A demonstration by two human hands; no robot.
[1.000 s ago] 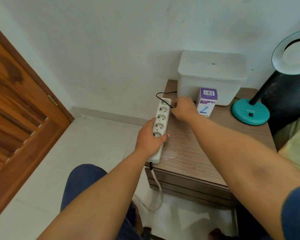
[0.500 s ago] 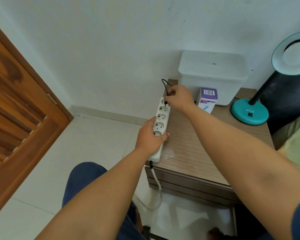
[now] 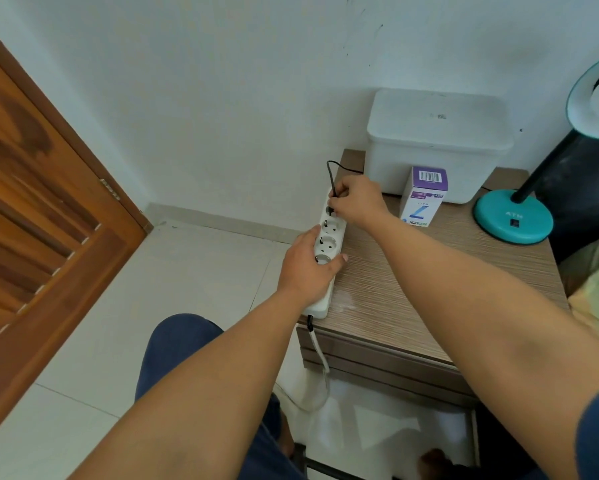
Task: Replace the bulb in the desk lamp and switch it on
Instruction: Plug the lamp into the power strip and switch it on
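Table (image 3: 412, 282): wood-grain top, standing against the white wall, with drawer fronts visible below its near edge.
Power strip (image 3: 327, 258): white, four sockets, lying along the left edge of the table; its white cable hangs from the near end down to the floor.
Left hand (image 3: 308, 268): pressed down over the near half of the power strip, fingers wrapped across it and thumb on its left side, pinning it to the table.
Right hand (image 3: 358, 200): closed in a pinch on the black plug (image 3: 331, 207) at the farthest socket of the strip (how deep the pins sit cannot be told).
Black cord (image 3: 336, 168): rises from the plug, loops upward and runs right toward the white box.
Desk lamp (image 3: 514, 220): teal round base at the far right of the table, a dark switch on its front; a black stem leans up to the right to a round teal-rimmed shade, cut off by the frame edge. Whether it is lit cannot be told.
Bulb carton (image 3: 424, 199): purple and white, upright, between the right hand and the lamp base, just in front of the white box.
White box (image 3: 436, 140): lidded plastic container at the back of the table, against the wall.
Door (image 3: 38, 216): brown wood, at left.
Floor: pale tiles; the person's blue-trousered knee shows below.
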